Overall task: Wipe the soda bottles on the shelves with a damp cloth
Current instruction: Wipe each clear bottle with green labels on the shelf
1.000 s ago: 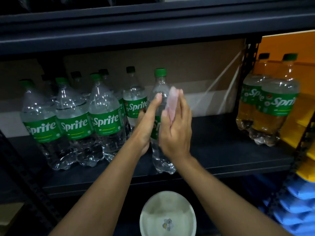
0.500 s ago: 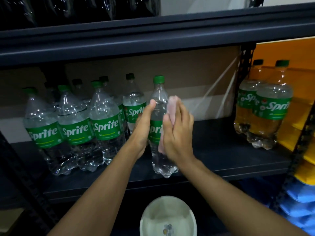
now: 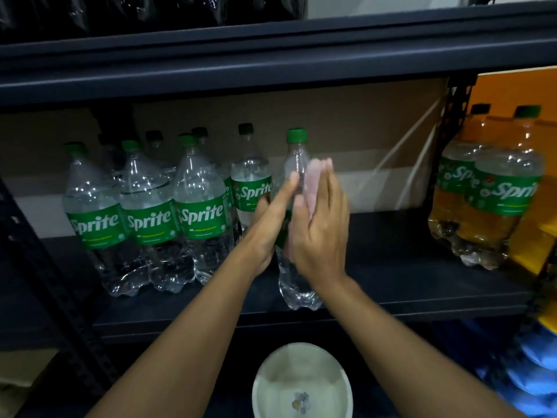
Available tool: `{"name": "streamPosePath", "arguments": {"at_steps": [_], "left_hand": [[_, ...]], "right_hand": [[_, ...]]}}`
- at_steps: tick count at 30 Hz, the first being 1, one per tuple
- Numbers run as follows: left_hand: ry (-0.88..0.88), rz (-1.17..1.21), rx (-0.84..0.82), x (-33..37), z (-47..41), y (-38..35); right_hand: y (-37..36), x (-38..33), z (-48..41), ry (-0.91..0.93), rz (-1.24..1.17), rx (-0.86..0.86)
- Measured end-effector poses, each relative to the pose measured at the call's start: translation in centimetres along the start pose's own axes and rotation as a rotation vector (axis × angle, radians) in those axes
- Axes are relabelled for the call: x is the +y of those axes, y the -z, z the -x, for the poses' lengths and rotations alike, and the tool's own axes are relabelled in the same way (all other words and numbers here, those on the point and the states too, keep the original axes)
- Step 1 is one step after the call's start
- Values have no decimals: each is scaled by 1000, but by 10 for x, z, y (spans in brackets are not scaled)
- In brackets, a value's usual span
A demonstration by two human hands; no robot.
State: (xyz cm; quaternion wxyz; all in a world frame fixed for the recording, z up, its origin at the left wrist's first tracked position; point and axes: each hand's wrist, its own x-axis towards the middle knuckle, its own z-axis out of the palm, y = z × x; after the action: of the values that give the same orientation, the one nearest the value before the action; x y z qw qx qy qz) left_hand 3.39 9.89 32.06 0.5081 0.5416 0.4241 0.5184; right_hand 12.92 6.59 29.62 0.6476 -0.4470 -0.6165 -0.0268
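1. Nearest, below the shelf edge, sits a round pale bowl [image 3: 304,346]. It is probably kept there for wetting the cloth; what lies in it is too blurred to tell.
2. The left hand [image 3: 271,224] lies against the left side of the soda bottle [image 3: 297,164]. Its grip is wide and its fingers straight, so it seems to brace the bottle against tipping rather than clasp it.
3. The right hand [image 3: 319,230] presses a soft pink cloth [image 3: 316,179] flat to the bottle's right side. This grip is also wide, with the cloth sandwiched between palm and plastic.
4. The bottle stands upright near the front of the dark matte shelf [image 3: 391,285], apart from the rest. It is clear glossy plastic with a green cap and a lobed base.
5. To the left, a row of Sprite bottles [image 3: 202,206] stands packed shoulder to shoulder. Far right, two more bottles [image 3: 506,194] look amber against an orange backing.
6. Farthest back is a plain cardboard panel [image 3: 346,122].
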Motion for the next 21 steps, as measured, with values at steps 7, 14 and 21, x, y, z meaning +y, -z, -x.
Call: {"name": "streamPosePath", "arguments": {"at_steps": [7,14,21], "left_hand": [[42,92,54,-7,-11,5],[32,114,47,-4,-4,5],[-66,2,7,12,12,2]], "right_hand": [[2,46,100,-183,-91,-161],[10,41,89,-192,32,-249],[11,-6,-36,-102,-38,-181]]}}
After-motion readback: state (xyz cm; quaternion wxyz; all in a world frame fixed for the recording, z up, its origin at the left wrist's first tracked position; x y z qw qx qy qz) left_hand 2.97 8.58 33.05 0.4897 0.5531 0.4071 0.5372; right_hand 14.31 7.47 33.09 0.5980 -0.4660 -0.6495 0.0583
